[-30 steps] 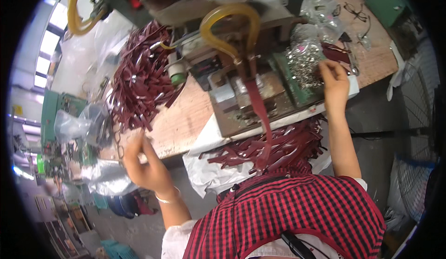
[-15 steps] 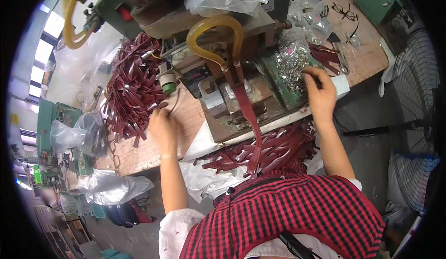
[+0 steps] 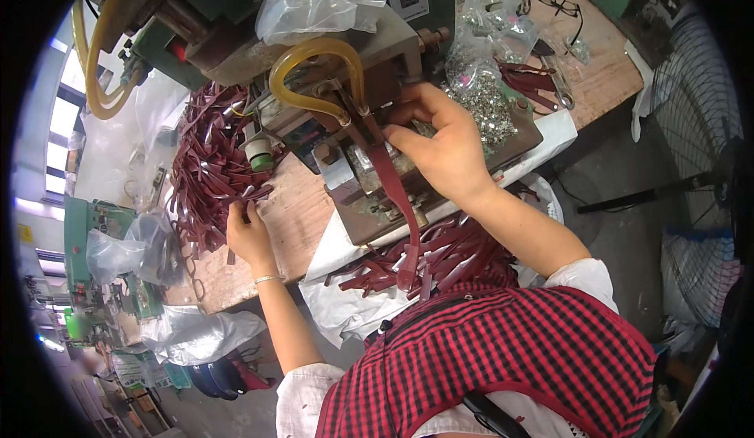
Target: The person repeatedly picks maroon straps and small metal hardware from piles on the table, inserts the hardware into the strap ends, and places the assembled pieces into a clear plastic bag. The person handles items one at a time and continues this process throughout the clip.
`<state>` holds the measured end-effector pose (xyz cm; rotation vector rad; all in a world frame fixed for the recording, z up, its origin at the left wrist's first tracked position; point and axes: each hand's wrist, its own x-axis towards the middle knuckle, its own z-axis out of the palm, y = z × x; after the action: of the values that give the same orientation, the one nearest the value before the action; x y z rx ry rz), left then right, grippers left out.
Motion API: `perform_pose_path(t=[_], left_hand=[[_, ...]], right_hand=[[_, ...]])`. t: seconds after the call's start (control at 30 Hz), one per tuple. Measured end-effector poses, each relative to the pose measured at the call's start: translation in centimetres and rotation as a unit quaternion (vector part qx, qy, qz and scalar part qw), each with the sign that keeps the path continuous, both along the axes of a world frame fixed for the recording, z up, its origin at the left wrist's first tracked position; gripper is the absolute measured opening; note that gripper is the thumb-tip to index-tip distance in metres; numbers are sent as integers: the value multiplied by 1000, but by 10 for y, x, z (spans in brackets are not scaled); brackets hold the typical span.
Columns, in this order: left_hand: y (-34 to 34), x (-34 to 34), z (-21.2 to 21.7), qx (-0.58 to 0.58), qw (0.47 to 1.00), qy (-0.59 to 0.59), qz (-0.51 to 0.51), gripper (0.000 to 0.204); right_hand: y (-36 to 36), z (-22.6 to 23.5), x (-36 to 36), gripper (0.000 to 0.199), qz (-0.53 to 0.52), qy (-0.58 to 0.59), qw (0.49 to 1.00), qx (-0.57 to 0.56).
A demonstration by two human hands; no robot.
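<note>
A dark red strap (image 3: 395, 186) runs from under the press head (image 3: 364, 128) down over the machine's front edge, its lower end lying on other straps. My right hand (image 3: 448, 143) is at the right side of that head, thumb and fingers bent together near the strap's upper end. Its fingertips are partly hidden, and anything between them is too small to make out. On the left, my left hand (image 3: 250, 238) is closed at the edge of a heap of dark red straps (image 3: 216, 163), with one strap end (image 3: 255, 195) at its fingertips.
More straps (image 3: 463, 253) lie on white sheeting below the press. Right of the press, shiny small metal pieces (image 3: 491, 116) spill by clear bags. Beyond are scissors (image 3: 559, 80) and eyeglasses (image 3: 559, 2). A yellow hose (image 3: 314, 49) loops over the press; a fan (image 3: 695, 116) stands right.
My right hand has moved left from the metal pieces to the press head. My left hand has shifted slightly down and left along the heap. The view has turned a little.
</note>
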<state>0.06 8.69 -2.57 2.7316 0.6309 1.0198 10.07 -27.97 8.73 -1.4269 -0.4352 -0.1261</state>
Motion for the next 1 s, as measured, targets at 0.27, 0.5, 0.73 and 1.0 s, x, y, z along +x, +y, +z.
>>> perform_pose_path(t=[0.27, 0.5, 0.73, 1.0], left_hand=[[-149, -8, 124, -216, 869, -311, -319, 15], [-218, 4, 141, 153, 851, -147, -481, 25], [-217, 24, 126, 157, 828, -187, -505, 29], [-211, 7, 130, 95, 853, -138, -495, 19]], right_hand=[[4, 31, -27, 43, 23, 99, 993, 52], [-40, 17, -10, 33, -53, -139, 966, -211], [-104, -82, 38, 21, -260, -151, 839, -454], [-87, -80, 60, 24, -176, -313, 809, -466]])
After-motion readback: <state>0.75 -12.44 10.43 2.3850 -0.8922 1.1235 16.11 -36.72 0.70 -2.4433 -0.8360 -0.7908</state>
